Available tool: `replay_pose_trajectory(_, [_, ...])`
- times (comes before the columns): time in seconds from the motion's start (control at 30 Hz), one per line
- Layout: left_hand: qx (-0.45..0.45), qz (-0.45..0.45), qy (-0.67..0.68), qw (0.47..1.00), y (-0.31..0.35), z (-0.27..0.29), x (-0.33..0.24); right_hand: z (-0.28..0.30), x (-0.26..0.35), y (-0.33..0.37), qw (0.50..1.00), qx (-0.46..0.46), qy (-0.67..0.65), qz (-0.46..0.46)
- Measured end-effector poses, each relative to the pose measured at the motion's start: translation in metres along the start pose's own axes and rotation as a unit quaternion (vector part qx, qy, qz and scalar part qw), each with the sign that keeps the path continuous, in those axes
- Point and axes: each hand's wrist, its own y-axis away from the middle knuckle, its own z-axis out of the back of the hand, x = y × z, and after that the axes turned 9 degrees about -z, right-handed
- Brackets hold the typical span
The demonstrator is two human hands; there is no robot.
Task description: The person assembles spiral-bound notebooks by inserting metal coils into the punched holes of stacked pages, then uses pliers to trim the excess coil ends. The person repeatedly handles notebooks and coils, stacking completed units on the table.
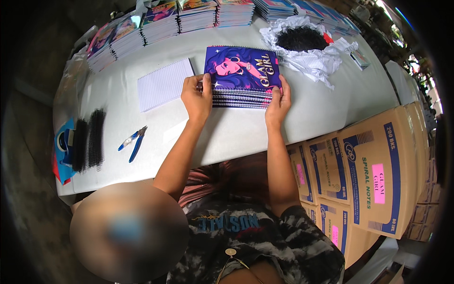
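Note:
A stack of spiral notebooks [241, 71] with purple illustrated covers rests on the white table, its black coil bindings facing me. My left hand [197, 97] grips the stack's left side, thumb on the top cover. On the opposite side my right hand [279, 103] holds the stack near its front corner, with the thumb along the edge. Fingers of both hands curl partly out of sight around the sides. Just left of my left hand lies a lined paper pad [165, 85], partly behind that hand.
Blue-handled pliers [133, 142] and black spiral coils [90, 139] lie at the left, beside a tape roll [61, 142]. Stacked notebooks [198, 18] line the far edge. Crumpled paper [321, 66] holds a black tangle [300, 39]. Cardboard boxes [373, 170] stand at the right.

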Motion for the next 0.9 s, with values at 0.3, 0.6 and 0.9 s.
replay_pose_trajectory(0.3, [0.308,-0.152,-0.483,0.806,-0.044,0.08,0.068,-0.005,0.016,0.012,0.979,-0.084,0.139,0.121])
replay_pose_trajectory(0.6, [0.156,-0.214,-0.303,0.915,-0.041,0.089,0.067,-0.138,0.079,-0.081,0.948,0.211,0.16,0.178])
replay_pose_trajectory(0.9, [0.155,-0.235,-0.266,0.922,-0.041,0.083,0.077,-0.323,-0.029,-0.186,0.767,0.207,0.542,0.272])
